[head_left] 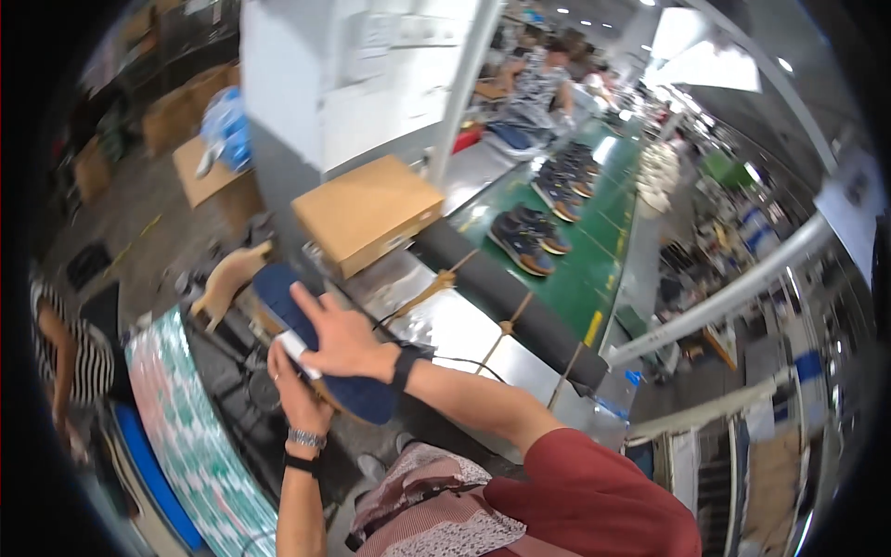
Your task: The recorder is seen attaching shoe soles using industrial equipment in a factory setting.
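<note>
A dark blue, sole-shaped piece (357, 395) with a tan edge lies slantwise in front of me; it looks like a shoe insole. My right hand (348, 336) rests on its upper face, fingers spread and stretched out, the thumb against a small white piece (294, 344). From below left, my left hand (302, 397) closes round the tan edge, its fingertips reaching the white piece. What the white piece is, I cannot make out. Just beyond the far end sits a beige curved part (230, 281) on dark machinery.
A closed cardboard box (369, 209) stands beyond my hands. To the right a green conveyor belt (580, 260) carries several dark shoes (524, 239), with a white post (724, 302) beside it. A green-and-white patterned sheet (190, 418) is at left, near a person in stripes (88, 357).
</note>
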The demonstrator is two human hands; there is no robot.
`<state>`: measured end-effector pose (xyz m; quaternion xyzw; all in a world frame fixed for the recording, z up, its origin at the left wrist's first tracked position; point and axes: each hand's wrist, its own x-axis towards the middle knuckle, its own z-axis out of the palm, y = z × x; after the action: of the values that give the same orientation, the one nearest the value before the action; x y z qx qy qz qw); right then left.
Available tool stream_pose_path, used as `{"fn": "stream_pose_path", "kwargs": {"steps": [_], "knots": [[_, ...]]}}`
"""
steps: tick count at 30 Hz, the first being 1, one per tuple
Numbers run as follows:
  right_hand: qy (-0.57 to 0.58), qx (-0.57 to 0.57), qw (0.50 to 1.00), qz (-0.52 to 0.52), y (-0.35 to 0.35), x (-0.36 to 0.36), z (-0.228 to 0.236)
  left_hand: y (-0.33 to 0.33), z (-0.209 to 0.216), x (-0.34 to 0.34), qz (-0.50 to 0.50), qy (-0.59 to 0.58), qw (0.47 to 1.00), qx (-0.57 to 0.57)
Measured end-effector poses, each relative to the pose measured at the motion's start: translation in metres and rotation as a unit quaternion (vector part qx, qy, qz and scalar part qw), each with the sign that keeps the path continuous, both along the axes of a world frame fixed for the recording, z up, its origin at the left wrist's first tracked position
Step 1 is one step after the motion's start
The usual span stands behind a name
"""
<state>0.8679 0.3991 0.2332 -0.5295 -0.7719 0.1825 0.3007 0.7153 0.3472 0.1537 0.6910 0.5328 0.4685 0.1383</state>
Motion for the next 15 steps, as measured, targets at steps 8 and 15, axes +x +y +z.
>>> {"fn": "stream_pose_path", "kwargs": {"steps": [8, 15], "knots": [[-0.109, 0.059, 0.991, 0.051, 0.007, -0.028, 0.029, 0.003, -0.034, -0.002, -0.059, -0.202, 0.976, -0.051], [-0.113, 0.021, 0.993, 0.03, -0.024, -0.003, 0.015, -0.052, -0.058, -0.015, -0.072, -0.404, 0.856, -0.313]]}}
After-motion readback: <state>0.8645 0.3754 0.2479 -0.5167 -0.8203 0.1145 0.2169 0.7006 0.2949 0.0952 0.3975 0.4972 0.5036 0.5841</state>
